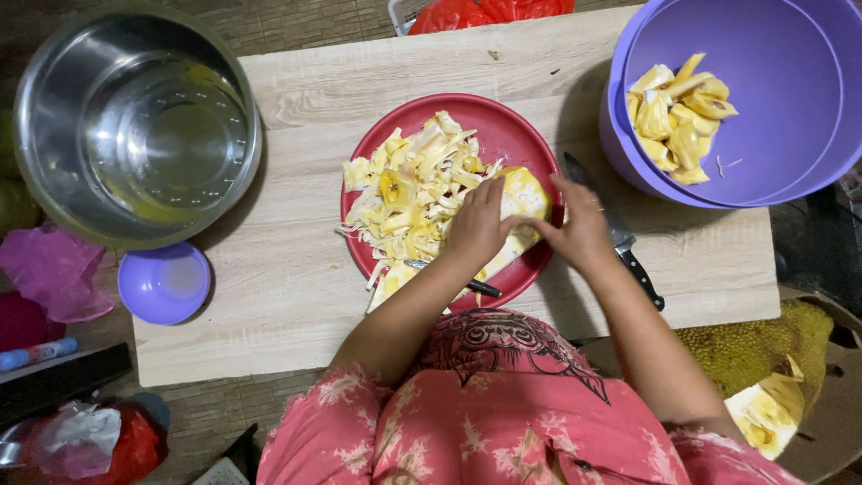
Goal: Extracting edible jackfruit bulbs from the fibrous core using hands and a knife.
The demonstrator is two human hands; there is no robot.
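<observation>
Two hands pull at a piece of jackfruit on a red plate.

The left hand (480, 224) and the right hand (579, 229) both grip the yellow jackfruit piece (521, 202) on the red plate (512, 135), beside a heap of pale strips (409, 198). A black-handled knife (620, 238) lies just right of the plate. The purple tub (772, 153) holds yellow pods (top right). A steel pot (135, 126) and small purple bowl (164, 283) sit left of the wooden board (296, 287) on the floor.
</observation>
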